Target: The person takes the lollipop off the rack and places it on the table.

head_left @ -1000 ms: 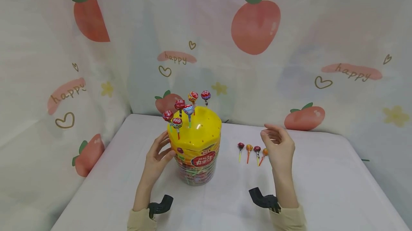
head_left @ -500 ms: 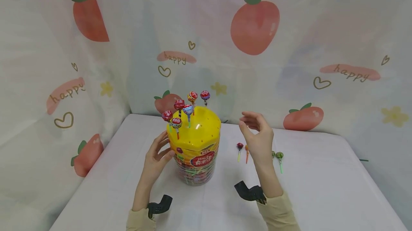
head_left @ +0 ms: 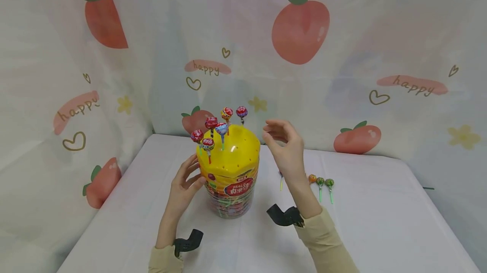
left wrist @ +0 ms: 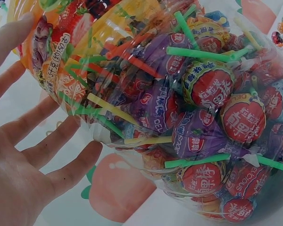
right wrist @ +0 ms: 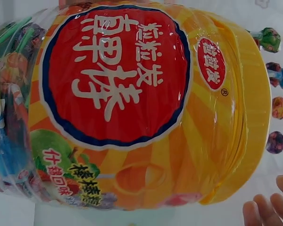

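Note:
A clear jar (head_left: 241, 188) packed with wrapped lollipops stands upright on the table under a yellow lid (head_left: 243, 154) with small holes. Several lollipops (head_left: 208, 144) stick up from the lid's left and back parts. My left hand (head_left: 184, 186) rests against the jar's left side; the left wrist view has its fingers (left wrist: 68, 165) spread and fairly straight along the plastic. Just right of the lid, my right hand (head_left: 287, 150) is raised with bent fingers. Its thumb and fingertips (right wrist: 269, 209) are apart in the right wrist view, and nothing shows between them.
Loose lollipops lie in a row right of the jar: two green ones (head_left: 329, 183), an orange one (head_left: 312, 178) and others partly behind the right forearm. A white cloth covers the table (head_left: 380, 214). A fruit-printed curtain (head_left: 243, 23) hangs behind.
My right hand has moved left from above the loose lollipops to beside the lid, uncovering the green ones. The left hand and the jar have stayed in place.

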Demonstrator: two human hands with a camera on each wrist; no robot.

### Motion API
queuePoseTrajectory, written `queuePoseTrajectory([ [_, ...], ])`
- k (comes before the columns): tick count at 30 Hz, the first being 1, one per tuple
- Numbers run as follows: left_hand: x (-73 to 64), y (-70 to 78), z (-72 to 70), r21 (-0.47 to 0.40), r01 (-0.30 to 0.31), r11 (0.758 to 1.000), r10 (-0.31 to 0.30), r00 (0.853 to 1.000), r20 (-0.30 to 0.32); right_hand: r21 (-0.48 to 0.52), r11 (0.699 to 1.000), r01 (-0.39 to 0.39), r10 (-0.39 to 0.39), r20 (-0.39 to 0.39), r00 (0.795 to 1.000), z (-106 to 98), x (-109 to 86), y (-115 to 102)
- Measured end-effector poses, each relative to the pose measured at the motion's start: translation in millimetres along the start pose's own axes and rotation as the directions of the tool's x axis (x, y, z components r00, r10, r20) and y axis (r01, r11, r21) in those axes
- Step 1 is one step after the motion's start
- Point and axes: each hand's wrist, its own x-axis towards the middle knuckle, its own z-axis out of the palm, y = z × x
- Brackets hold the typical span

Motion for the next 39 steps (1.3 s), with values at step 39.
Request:
queuePoseTrajectory([
  [39, 0.2, 1.4, -0.3, -0.002, 0.014, 1.000, -0.014, 1.000, 0.003, -0.016, 1.000, 0.015, -0.012, 0.139, 0.990, 40, 30.8, -12],
])
